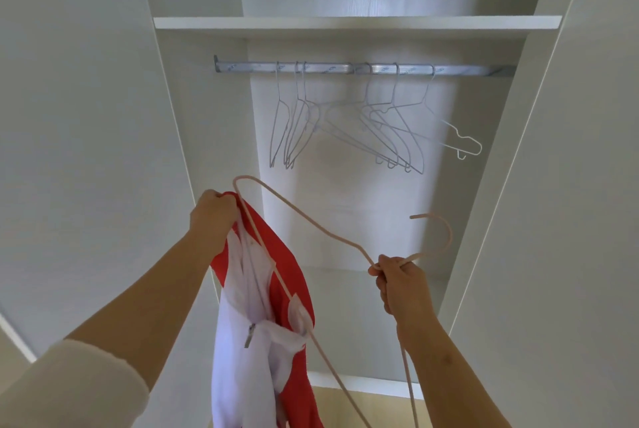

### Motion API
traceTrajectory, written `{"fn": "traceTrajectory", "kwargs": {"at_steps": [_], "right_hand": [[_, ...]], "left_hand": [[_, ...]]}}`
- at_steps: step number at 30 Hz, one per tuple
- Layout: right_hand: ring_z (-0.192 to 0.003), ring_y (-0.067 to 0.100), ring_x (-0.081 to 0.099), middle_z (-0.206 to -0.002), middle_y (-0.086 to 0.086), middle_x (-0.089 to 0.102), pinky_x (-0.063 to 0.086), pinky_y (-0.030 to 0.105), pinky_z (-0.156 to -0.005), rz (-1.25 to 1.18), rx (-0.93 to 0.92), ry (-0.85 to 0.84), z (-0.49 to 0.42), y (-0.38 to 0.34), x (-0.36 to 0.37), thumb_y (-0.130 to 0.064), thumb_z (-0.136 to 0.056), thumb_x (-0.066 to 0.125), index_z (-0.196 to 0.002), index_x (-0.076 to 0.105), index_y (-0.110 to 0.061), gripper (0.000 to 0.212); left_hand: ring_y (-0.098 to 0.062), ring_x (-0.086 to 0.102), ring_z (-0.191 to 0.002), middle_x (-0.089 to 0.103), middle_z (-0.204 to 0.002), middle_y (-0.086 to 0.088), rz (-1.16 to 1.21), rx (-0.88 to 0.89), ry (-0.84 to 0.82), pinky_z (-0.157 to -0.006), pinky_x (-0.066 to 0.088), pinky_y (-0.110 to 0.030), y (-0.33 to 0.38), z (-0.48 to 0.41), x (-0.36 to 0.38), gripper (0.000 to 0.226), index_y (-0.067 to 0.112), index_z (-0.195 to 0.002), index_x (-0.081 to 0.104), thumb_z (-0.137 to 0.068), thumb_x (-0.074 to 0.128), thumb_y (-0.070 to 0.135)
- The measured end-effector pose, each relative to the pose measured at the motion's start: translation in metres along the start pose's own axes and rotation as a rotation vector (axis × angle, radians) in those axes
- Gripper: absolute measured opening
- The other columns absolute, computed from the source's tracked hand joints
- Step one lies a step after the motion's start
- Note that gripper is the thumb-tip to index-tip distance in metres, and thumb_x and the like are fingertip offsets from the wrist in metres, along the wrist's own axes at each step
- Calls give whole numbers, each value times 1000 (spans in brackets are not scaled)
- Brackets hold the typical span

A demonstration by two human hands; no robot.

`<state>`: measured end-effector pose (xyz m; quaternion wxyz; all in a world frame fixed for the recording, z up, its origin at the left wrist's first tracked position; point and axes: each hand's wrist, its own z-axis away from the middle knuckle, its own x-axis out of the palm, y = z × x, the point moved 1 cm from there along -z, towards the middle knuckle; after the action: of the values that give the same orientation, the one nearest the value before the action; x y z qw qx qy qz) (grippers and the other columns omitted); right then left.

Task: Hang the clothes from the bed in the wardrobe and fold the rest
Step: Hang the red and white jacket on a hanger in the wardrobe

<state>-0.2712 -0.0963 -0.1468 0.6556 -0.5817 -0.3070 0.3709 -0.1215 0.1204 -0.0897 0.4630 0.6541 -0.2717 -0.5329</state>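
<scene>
- Gripping the top edge of the red and white garment [266, 306], your left hand [213, 216] has its fingers curled tight around the bunched fabric, up by the rounded end of the pink hanger [311, 220].
- Your right hand [401, 284] is closed in a fist around the neck of that hanger, just below its hook, which curves up and to the right above your knuckles.
- The hanger is tilted: one shoulder arm rises leftward to the loop beside your left hand, and the long bar runs down from there across the garment.
- The garment hangs from your left hand, red outside with a white lining showing, and a grey zipper pull [249, 334] dangles near its middle. One end of the hanger passes into the fabric near the white collar area; how far inside it sits cannot be told.
- Ahead of you stands the open wardrobe [345, 220], white inside, with a shelf [356, 27] across the top.
- Under the shelf a metal rail [363, 68] carries a row of bare white wire hangers [345, 119], some bunched at the left, others splayed to the right.
- Both of your hands and the garment are well below the rail, apart from the white hangers.
- A cream sleeve [76, 389] covers your left upper forearm; your right forearm is bare.
</scene>
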Motion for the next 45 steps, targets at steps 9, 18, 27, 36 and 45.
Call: {"fn": "traceTrajectory", "kwargs": {"at_steps": [9,18,27,36,45], "right_hand": [[-47,8,38,-40,-11,46,30,22,-49,72,-66,85,0,-9,-14,-13,-91,48,-58,58,-12,34],[-50,6,41,-51,-10,49,33,22,-54,157,-158,9,0,-12,-4,-13,-91,47,-59,55,-15,33],[-58,9,46,-61,-6,52,37,27,-61,215,-194,-19,0,-4,22,-28,-95,46,-70,58,-15,30],[-51,7,49,-49,-9,56,44,29,-61,147,-322,38,-2,-17,12,-33,-90,56,-70,64,-12,30],[-70,7,52,-70,-13,56,43,16,-65,25,-602,384,3,-35,-10,-10,-82,60,-70,52,-34,28]], "left_hand": [[-20,52,-68,54,-80,0,136,261,289,-56,42,-29,1,10,-2,21,14,-103,50,-86,41,6],[-22,53,-97,62,-101,-7,-240,680,-88,-82,33,-20,13,31,12,37,11,-105,67,-75,54,-6],[-12,56,-96,65,-104,-1,-287,982,-553,-83,37,-3,9,83,36,38,16,-111,67,-78,60,0],[-14,65,-85,68,-94,7,-534,1227,-297,-66,37,-16,-2,71,41,46,27,-116,63,-85,48,58],[-23,65,-90,70,-102,0,-198,883,-34,-74,41,-22,11,77,41,42,21,-118,61,-87,54,48]]}}
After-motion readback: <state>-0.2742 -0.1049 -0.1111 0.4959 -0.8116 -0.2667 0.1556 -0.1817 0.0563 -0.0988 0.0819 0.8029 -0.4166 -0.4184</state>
